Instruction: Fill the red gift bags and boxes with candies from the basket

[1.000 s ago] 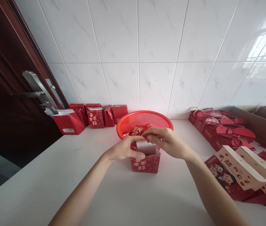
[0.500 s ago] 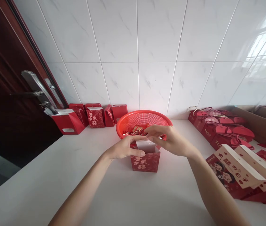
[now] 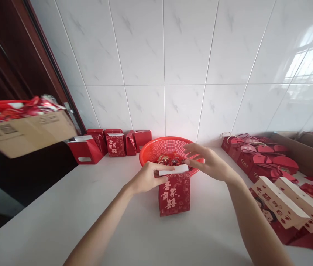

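A red box with pale characters (image 3: 174, 195) stands in front of me, its white-edged top pinched nearly flat. My left hand (image 3: 148, 177) grips the upper left of this box between thumb and fingers. Just right of and above the box, my right hand (image 3: 207, 162) has its fingers apart and holds nothing visible. Behind both hands sits an orange-red plastic basket (image 3: 152, 147), with wrapped sweets (image 3: 170, 159) inside it.
Several red boxes (image 3: 116, 145) stand by the wall at the left. Red handled boxes (image 3: 261, 157), cream-topped boxes (image 3: 281, 203) and an open carton (image 3: 306, 153) occupy the right. A cardboard box of red packets (image 3: 29, 133) is in the air before the door at far left.
The red box's open top has come together, and my left hand grips it. My right hand has moved slightly away to the right. A cardboard box has appeared at far left.
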`<state>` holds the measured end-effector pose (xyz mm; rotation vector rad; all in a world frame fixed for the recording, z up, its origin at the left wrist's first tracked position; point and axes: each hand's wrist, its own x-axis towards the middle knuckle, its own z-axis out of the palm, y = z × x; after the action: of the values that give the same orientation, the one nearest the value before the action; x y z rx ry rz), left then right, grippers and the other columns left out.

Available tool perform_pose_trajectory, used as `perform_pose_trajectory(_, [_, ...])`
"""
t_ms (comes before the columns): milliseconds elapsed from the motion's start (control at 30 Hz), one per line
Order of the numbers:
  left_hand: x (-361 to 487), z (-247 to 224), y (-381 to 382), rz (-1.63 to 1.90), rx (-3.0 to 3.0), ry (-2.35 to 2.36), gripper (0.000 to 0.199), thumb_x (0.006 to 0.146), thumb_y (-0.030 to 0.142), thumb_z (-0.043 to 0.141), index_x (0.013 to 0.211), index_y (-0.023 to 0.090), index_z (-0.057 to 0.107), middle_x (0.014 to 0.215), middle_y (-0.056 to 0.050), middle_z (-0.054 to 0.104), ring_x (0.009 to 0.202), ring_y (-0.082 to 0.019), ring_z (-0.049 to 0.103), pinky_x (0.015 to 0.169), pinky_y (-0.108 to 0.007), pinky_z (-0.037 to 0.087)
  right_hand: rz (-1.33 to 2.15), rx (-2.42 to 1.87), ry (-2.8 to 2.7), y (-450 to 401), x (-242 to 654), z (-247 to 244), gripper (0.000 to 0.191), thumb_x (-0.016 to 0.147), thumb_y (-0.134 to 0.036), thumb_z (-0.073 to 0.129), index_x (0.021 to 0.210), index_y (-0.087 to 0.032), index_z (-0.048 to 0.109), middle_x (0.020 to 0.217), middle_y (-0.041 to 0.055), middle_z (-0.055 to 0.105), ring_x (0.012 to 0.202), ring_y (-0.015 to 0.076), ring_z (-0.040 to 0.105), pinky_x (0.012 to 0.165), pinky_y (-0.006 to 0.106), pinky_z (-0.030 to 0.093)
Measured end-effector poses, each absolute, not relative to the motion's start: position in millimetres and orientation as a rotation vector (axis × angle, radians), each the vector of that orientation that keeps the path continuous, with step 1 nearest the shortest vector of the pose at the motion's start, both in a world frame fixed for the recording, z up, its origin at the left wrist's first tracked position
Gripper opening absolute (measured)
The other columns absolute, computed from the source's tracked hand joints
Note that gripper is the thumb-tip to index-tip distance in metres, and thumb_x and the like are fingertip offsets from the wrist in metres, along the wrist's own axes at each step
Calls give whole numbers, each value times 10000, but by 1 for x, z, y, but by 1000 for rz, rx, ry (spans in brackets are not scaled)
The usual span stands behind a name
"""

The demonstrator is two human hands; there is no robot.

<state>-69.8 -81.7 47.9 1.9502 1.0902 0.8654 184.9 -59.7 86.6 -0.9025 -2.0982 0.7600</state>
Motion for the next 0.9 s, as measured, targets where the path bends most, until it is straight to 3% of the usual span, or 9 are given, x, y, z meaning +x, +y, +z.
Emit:
perform_pose_trajectory(167, [-76, 65, -89, 1288, 1781, 1075, 355, 752, 298, 752, 1086, 179, 762, 1065, -93, 767, 778, -208, 714, 693, -310, 587, 1057, -745, -2074, -59, 180, 83, 607, 874, -478, 666, 1374, -213, 446, 1148, 118, 658, 984, 222, 667, 837, 419, 588])
perform_pose_trajectory(267, [-79, 72, -93, 1455, 1694, 1046, 514, 724, 309, 784, 1214, 178, 697, 1007, -83, 770, 763, -188, 700, 682, -287, 575, 1172, -577, -2096, -62, 171, 81, 541, 915, -450, 628, 1372, -226, 441, 977, 50, 674, 878, 184, 659, 799, 372, 579])
perform_pose_trajectory(400, [-77, 73, -95, 1477, 1648, 1037, 683, 742, 309, 780, 1381, 191, 567, 843, -39, 761, 639, -150, 669, 618, -262, 556, 1145, -554, -2110, -66, 163, 78, 398, 930, -488, 589, 1231, -233, 534, 822, 6, 632, 728, 161, 600, 659, 321, 557])
perform_pose_trajectory(500, [-74, 72, -95, 1469, 1635, 1050, 634, 727, 341, 795, 1308, 163, 612, 902, -60, 765, 666, -169, 694, 646, -287, 584, 1107, -563, -2079, -65, 163, 76, 416, 929, -486, 593, 1258, -238, 532, 759, -13, 596, 666, 148, 562, 604, 295, 528])
perform_pose_trajectory(567, [-73, 72, -94, 1459, 1654, 1064, 553, 733, 389, 787, 1218, 157, 658, 1005, -86, 763, 790, -212, 724, 711, -321, 608, 1078, -547, -2050, -63, 165, 74, 434, 933, -451, 603, 1307, -246, 522, 701, -37, 551, 614, 127, 525, 572, 268, 499])
perform_pose_trajectory(667, [-72, 70, -92, 1456, 1756, 1094, 415, 774, 451, 746, 1084, 176, 718, 1089, -89, 752, 973, -249, 710, 801, -330, 606, 1063, -521, -1989, -58, 168, 72, 363, 922, -393, 637, 1248, -244, 583, 737, -30, 571, 596, 103, 520, 560, 242, 483])
perform_pose_trajectory(833, [-72, 67, -91, 1395, 1844, 1144, 397, 787, 506, 730, 1029, 193, 761, 997, -73, 774, 848, -226, 721, 731, -306, 595, 1128, -476, -1854, -53, 168, 70, 289, 840, -365, 732, 1079, -217, 667, 957, 30, 655, 681, 117, 616, 582, 253, 537])
perform_pose_trajectory(900, [-72, 67, -90, 1389, 1828, 1134, 429, 786, 539, 718, 1030, 191, 772, 1016, -84, 777, 883, -245, 723, 752, -320, 593, 1146, -483, -1826, -53, 168, 69, 285, 807, -362, 761, 1038, -218, 676, 978, 32, 659, 677, 114, 622, 576, 252, 547])
